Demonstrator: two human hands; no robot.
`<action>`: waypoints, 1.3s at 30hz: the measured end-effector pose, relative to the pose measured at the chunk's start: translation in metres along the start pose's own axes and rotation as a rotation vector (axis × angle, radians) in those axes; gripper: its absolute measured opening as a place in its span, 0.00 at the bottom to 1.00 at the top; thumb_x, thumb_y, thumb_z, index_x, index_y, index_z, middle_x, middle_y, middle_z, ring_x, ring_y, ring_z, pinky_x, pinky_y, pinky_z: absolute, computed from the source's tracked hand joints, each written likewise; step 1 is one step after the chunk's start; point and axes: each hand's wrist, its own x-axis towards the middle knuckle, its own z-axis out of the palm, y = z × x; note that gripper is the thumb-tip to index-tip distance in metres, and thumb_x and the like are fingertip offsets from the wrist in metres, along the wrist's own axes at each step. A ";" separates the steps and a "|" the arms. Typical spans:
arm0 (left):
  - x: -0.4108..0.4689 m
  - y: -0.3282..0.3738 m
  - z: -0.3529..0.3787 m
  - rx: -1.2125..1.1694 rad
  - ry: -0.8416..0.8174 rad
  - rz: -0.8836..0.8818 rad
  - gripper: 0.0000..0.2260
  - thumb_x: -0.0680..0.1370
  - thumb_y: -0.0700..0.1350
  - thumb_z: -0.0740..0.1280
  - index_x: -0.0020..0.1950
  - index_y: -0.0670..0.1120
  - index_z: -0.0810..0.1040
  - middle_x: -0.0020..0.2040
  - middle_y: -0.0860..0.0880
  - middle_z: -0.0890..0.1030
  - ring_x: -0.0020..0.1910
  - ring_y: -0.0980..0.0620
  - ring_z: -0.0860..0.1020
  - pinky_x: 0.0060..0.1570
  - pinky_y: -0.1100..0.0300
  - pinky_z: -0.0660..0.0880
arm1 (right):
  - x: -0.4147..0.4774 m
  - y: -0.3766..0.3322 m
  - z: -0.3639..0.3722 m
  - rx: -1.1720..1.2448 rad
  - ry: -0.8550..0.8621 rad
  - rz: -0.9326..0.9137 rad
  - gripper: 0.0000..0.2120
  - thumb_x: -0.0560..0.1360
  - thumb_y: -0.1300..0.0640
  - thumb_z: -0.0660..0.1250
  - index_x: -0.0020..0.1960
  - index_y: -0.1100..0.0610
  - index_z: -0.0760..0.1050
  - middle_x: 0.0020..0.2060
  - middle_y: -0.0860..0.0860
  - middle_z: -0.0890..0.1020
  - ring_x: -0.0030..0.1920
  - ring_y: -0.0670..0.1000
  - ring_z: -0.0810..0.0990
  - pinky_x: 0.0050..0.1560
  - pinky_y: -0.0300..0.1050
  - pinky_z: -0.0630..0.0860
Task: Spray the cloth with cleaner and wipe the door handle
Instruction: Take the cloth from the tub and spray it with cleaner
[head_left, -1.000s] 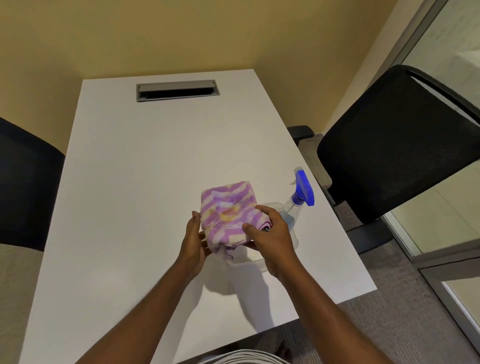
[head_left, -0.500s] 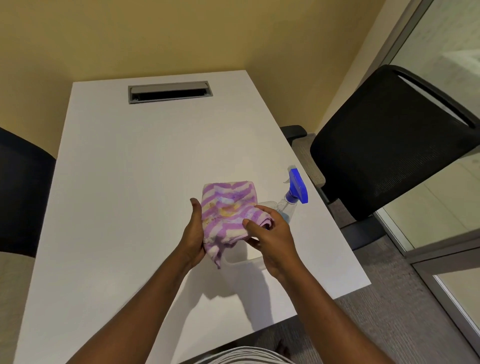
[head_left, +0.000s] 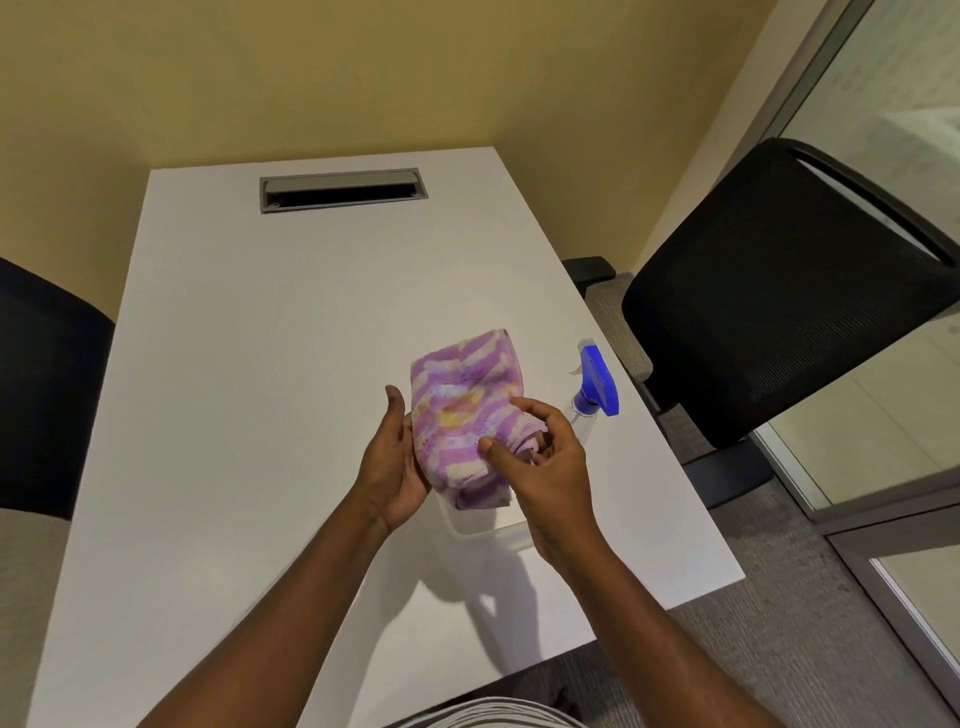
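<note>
A purple and white striped cloth (head_left: 460, 405), folded into a thick bundle, is held above the white table (head_left: 260, 364). My left hand (head_left: 392, 462) cups its left side from below. My right hand (head_left: 540, 462) pinches its lower right edge between thumb and fingers. A clear spray bottle with a blue trigger head (head_left: 597, 382) stands on the table just right of the cloth, its body mostly hidden behind my right hand. No door handle is in view.
A clear plastic tub (head_left: 483, 525) sits on the table beneath my hands. A grey cable slot (head_left: 340, 189) is set in the table's far end. One black mesh chair (head_left: 779, 291) stands to the right, another black chair (head_left: 41, 384) to the left. Glass panels (head_left: 883, 104) line the right side.
Both hands have kept hold of the cloth and gathered it a little tighter; my right thumb now presses on its lower edge. The bottle has not moved.
</note>
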 end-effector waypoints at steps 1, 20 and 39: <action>0.000 -0.001 0.001 -0.024 -0.006 -0.002 0.36 0.72 0.65 0.59 0.73 0.44 0.68 0.69 0.40 0.74 0.64 0.40 0.76 0.57 0.46 0.77 | -0.001 0.002 0.000 -0.026 0.010 0.007 0.21 0.68 0.58 0.77 0.55 0.43 0.73 0.53 0.43 0.77 0.56 0.49 0.78 0.53 0.47 0.81; 0.003 -0.016 -0.017 0.250 -0.122 0.000 0.38 0.63 0.29 0.73 0.71 0.47 0.68 0.59 0.41 0.78 0.62 0.40 0.76 0.52 0.48 0.81 | -0.002 0.030 -0.045 -0.297 -0.127 0.069 0.23 0.65 0.39 0.67 0.59 0.41 0.71 0.61 0.46 0.72 0.63 0.47 0.72 0.56 0.40 0.76; -0.003 -0.008 -0.029 0.452 -0.110 -0.006 0.48 0.58 0.32 0.78 0.74 0.46 0.62 0.66 0.38 0.72 0.66 0.39 0.73 0.60 0.46 0.77 | 0.110 0.043 -0.085 -0.308 -0.124 -0.075 0.24 0.75 0.54 0.70 0.67 0.59 0.68 0.52 0.54 0.80 0.55 0.53 0.80 0.49 0.38 0.81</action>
